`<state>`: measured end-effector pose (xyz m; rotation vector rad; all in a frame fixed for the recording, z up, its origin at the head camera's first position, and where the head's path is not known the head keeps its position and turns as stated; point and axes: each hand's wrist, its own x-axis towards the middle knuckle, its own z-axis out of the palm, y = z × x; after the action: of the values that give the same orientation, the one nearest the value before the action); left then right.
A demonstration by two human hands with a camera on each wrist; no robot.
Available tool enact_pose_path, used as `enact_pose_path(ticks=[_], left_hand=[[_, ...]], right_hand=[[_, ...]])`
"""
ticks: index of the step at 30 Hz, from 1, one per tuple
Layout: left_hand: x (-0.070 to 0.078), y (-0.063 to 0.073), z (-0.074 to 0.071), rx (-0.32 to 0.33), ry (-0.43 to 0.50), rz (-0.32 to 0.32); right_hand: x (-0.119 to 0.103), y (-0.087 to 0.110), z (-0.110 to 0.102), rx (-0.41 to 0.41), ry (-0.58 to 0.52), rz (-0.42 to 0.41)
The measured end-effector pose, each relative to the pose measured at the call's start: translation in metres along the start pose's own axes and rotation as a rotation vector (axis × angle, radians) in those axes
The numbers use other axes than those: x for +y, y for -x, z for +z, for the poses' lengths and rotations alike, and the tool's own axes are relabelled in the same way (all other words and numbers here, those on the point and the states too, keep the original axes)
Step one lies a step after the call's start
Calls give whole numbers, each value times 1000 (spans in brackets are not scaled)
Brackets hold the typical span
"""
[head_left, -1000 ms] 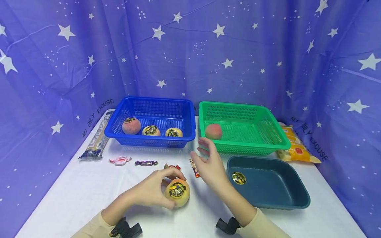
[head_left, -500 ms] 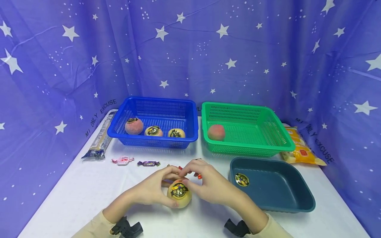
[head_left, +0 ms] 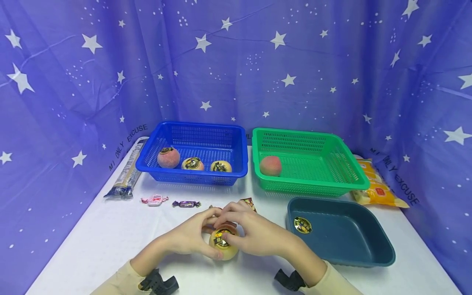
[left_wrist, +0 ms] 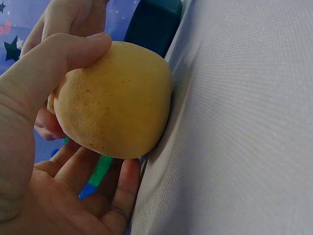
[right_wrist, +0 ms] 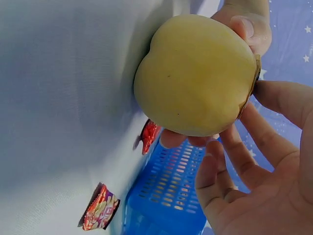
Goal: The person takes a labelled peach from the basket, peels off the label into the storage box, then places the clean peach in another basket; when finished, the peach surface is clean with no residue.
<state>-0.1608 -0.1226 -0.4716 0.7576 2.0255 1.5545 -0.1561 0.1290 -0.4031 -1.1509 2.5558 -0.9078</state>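
A yellow peach (head_left: pixel 228 254) rests on the white cloth between both hands. My left hand (head_left: pixel 186 234) grips it from the left, thumb low on the near side and fingers round the back. A round black-and-gold sticker (head_left: pixel 220 237) sits on its near upper side. My right hand (head_left: pixel 256 229) reaches over from the right, thumb tip on the sticker. In the right wrist view the thumb and index fingertips meet the rim of the sticker (right_wrist: pixel 256 73), which stands slightly off the peach. The right hand's other fingers curl behind the fruit.
A blue basket (head_left: pixel 199 177) holds several stickered peaches. One peach (head_left: pixel 271 166) without a visible sticker lies in the green basket (head_left: pixel 313 185). A round sticker (head_left: pixel 302 225) clings inside the teal tray (head_left: pixel 350 237). Wrapped candies (head_left: pixel 186 204) lie behind the hands; snack packs (head_left: pixel 380 190) flank the baskets.
My right hand has come down and left from beside the green basket onto the peach's sticker, its thumb moving further over the label. The left hand keeps its hold. The head view has shifted slightly.
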Motion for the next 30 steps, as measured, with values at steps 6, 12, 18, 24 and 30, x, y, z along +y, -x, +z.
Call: enact_pose_path(ticks=[6, 12, 18, 24, 30], left_hand=[[0, 0, 0, 4, -36, -15], [-1, -1, 0, 7, -53, 17], [-3, -3, 1, 3, -37, 43], [-2, -5, 2, -1, -6, 62], [-2, -4, 2, 0, 26, 69]], right_hand=[[-2, 1, 1, 4, -3, 12], [-6, 5, -3, 96, -1, -30], [-12, 16, -13, 111, -114, -11], [-12, 31, -34, 82, -157, 23], [-1, 48, -66, 52, -210, 99]])
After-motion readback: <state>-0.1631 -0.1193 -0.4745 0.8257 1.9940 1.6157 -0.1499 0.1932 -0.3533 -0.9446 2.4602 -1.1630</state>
